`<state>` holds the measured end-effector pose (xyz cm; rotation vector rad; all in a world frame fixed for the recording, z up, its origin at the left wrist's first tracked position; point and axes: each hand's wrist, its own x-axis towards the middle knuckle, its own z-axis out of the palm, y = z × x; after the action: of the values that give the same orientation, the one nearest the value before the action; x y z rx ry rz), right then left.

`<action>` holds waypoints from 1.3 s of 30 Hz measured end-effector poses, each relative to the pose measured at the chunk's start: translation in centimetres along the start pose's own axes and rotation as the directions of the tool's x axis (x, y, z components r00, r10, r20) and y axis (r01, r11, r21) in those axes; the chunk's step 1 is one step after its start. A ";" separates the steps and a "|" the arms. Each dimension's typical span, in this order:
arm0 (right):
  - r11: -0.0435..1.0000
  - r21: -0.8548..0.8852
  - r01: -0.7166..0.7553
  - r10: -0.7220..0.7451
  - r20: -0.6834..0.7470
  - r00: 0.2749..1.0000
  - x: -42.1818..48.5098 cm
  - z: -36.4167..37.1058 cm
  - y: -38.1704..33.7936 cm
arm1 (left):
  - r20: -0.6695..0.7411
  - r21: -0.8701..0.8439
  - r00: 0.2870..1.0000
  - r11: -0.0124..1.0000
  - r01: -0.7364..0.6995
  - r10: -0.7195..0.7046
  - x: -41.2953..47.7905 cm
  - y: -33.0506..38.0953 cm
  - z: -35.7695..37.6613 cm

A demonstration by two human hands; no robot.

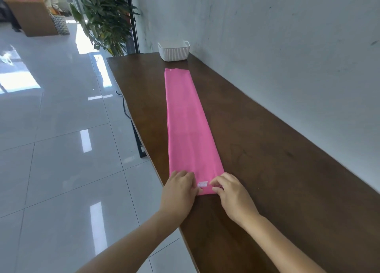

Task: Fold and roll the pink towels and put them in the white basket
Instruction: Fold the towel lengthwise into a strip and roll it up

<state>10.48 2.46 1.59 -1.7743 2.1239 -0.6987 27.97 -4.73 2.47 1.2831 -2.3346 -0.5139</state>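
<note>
The long brown table [267, 169] carries the whole job. The pink towel [185, 118] lies along it as a narrow folded strip, flat and straight. The white basket [174, 53] stands just beyond the towel's far end, not touching it. Your left hand [178, 190] and right hand [230, 192] sit side by side on the towel's near end, fingers curled over the edge and pinching it where it looks turned over into a first small lip. Neither hand holds anything else. A small white label [202, 184] shows on the towel between them. The roll seems barely begun, so make this first turn tight and even, because a loose core will likely slacken everything wound onto it. Press both corners of the near end with equal weight and push straight toward the far end, or the roll may cone to one side. Tuck the label inside as you go, and watch the towel's long edges — if one creeps out, square it before adding turns.
</note>
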 end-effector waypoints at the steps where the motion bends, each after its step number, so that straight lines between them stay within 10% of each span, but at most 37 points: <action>1: 1.000 -0.008 0.017 -0.017 -0.012 1.000 0.0 0.0 0.0 | -0.011 0.010 1.000 1.000 -0.023 0.023 0.0 0.3 0.0; 24: 0.793 -0.440 0.421 -0.502 -0.082 0.861 -2.0 1.0 2.1 | -0.160 0.184 0.904 0.911 -0.368 0.397 -2.5 -2.7 2.8; 39: 0.985 -0.158 0.068 -0.096 -0.174 0.980 -0.5 0.8 0.6 | 0.116 0.203 0.957 0.937 -0.284 0.265 2.3 -2.3 0.7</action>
<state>10.49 2.82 0.51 -1.9552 2.2870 -0.7644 28.10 -7.81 1.12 1.0135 -2.6485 -0.2320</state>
